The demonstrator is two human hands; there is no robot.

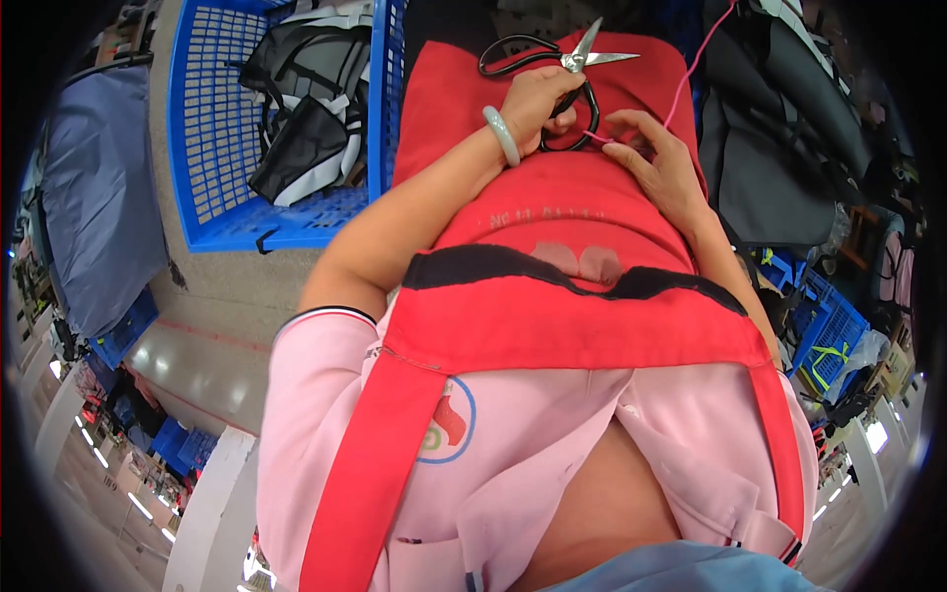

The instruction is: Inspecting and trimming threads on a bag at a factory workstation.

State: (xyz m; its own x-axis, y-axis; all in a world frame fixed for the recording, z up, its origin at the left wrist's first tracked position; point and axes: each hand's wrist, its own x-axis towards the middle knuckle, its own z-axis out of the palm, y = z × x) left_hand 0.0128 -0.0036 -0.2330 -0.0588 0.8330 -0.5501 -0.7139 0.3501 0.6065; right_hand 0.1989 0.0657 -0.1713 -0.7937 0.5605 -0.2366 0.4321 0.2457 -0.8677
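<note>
My left hand (536,102), with a pale bangle (501,135) at the wrist, is closed round black-handled scissors (575,59). Their silver blades stand apart and point up and to the right, and the black handle loops show on both sides of the hand. My right hand (659,163) is just to the right, thumb and fingertips pinched on a thin pink cord (688,77). From the pinch a short piece reaches left toward the lower handle loop; the longer run rises to the top edge. Both hands are over the lap of my red apron (552,197).
A blue slatted crate (207,148) at the left contains black and grey fabric pieces (311,128). Dark padded fabric pieces (769,168) are piled close on the right. Farther out are a grey-blue draped cloth (104,187) and another blue crate (834,326).
</note>
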